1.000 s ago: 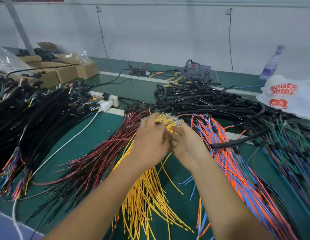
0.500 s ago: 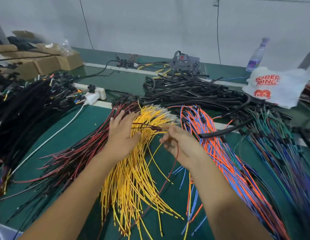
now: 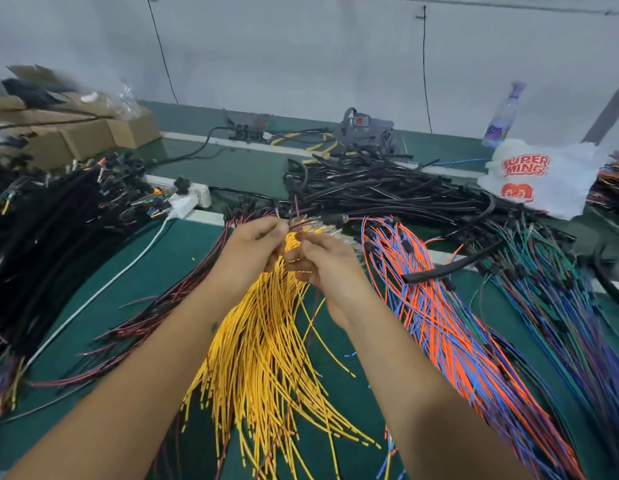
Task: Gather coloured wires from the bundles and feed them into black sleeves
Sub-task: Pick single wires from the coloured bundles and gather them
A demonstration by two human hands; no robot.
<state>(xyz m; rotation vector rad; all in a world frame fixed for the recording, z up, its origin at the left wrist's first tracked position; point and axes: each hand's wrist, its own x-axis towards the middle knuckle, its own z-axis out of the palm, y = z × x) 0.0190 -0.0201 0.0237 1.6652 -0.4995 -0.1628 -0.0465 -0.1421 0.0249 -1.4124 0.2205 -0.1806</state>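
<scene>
both hands have closed in over the yellow wires [image 3: 263, 344], left hand [image 3: 252, 247] and right hand [image 3: 322, 261] pinching blurred wire ends.

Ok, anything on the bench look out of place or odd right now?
One black sleeve lies apart from the sleeve pile, across the orange and blue wires. A few short blue offcuts lie loose on the mat. Nothing looks damaged.

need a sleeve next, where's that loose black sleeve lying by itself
In the head view the loose black sleeve lies right of both hands, across the far end of the orange and blue wires, just in front of the black sleeve pile.
</scene>
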